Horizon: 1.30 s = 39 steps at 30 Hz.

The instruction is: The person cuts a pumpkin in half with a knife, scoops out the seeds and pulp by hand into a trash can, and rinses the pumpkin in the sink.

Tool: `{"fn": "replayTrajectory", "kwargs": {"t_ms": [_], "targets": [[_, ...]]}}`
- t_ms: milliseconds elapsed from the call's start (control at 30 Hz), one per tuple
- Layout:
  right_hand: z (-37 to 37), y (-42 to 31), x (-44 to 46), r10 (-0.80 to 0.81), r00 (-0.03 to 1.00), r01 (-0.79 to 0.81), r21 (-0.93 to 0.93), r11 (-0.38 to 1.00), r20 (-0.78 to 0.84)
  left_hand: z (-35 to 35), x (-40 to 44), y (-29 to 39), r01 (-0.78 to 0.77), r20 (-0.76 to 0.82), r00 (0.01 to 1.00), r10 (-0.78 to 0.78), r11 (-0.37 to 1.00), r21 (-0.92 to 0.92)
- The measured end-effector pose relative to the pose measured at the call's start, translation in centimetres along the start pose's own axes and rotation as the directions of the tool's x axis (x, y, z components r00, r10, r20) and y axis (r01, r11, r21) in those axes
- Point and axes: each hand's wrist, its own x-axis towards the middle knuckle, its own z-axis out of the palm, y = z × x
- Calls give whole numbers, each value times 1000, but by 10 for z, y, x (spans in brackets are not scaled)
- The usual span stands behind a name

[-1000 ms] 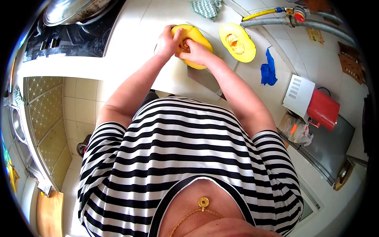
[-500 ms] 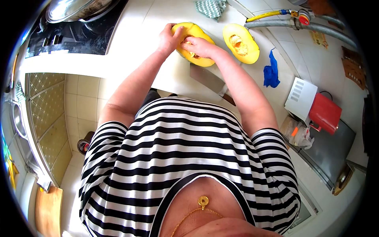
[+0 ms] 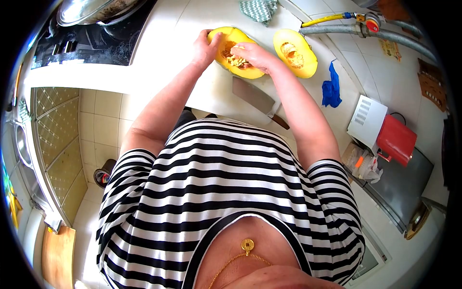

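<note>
A halved yellow pumpkin [image 3: 232, 34] lies cut side up on the counter, with seeds and stringy pulp in its hollow. My left hand [image 3: 206, 49] is closed on its left rim, thumb over the cut face. Over the hollow, my right hand [image 3: 257, 55] is closed with its fingers curled in on the pumpkin seeds [image 3: 237, 61] and pulp. The second pumpkin half [image 3: 307, 60] rests to the right, cut face up, its seeds still inside. A cleaver [image 3: 252, 94] lies flat below my right hand, its dark handle [image 3: 280, 121] toward my body.
A green patterned cloth [image 3: 259, 10] and a blue plastic bag [image 3: 331, 89] lie on the counter [image 3: 163, 53]. The black stovetop [image 3: 91, 45] with a lidded pan [image 3: 86, 10] is at the left. Pipes [image 3: 332, 29] run along the wall behind.
My right hand has drawn slightly up and right within the hollow, uncovering more seeds. My left hand stays on the rim.
</note>
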Motion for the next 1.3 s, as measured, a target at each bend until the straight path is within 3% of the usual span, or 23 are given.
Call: {"fn": "replayTrajectory", "kwargs": {"t_ms": [100,167,300,367,533,600,1100,1300], "targets": [[-1,3,-5,-13,1000,12,88,996,8,-2,-4,6,17,4,1000,-17,1000,-12],[2,-2,-12,26,999,-19,294,956,-21,-3,-4,7,31,10,999,-31,1000,1],[-2,-1,-21,38,996,0,404,915,-85,-3,-4,3,32,4,999,-32,999,-4],[-6,-4,-25,-19,998,47,522,851,-59,-2,-3,2,46,15,999,-45,999,-30],[-21,-12,-27,29,998,13,592,806,-60,-1,-2,0,56,23,998,-54,994,-96],[-28,-13,-26,21,999,-32,652,757,25,-2,-3,3,56,20,998,-54,994,-96],[-19,-16,-38,-82,986,-13,567,824,143,2,3,-9,58,36,998,-55,995,-84],[-16,-22,-44,-27,995,-23,502,864,92,-2,1,-1,77,49,996,-74,994,-75]]}}
